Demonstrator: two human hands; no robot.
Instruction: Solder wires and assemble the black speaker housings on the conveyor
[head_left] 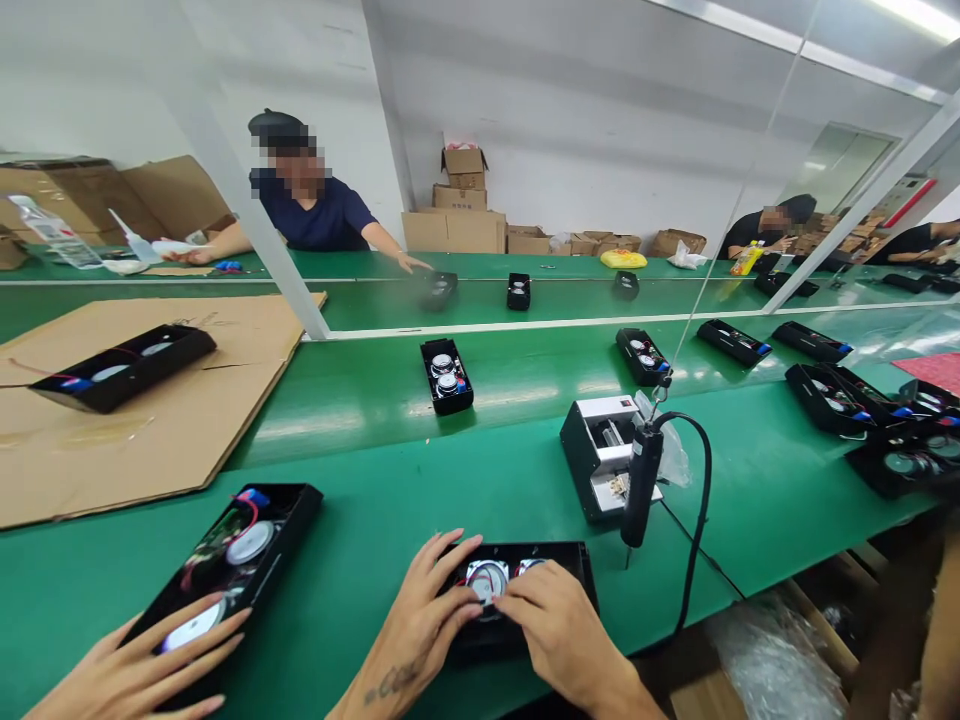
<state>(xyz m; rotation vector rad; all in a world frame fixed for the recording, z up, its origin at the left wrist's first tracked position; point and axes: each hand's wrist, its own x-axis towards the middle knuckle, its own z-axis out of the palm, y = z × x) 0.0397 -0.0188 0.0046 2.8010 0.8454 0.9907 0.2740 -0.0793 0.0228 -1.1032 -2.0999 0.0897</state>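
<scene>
A black speaker case lies on the green bench in front of me, with a round white-faced speaker and a second, partly covered one inside. My left hand grips the case's left end, fingers over the far corner and thumb inside by the first speaker. Curled and pressed together, the fingers of my right hand work between the two speakers; what they pinch is hidden. Thin red wires show near the speakers. To the left, another person's hand rests on a similar open speaker case.
An electric screwdriver hangs on a cable at right, before a small screw feeder. More speaker cases sit on the green belt and bench. Cardboard lies at left. A co-worker sits across, behind a white frame.
</scene>
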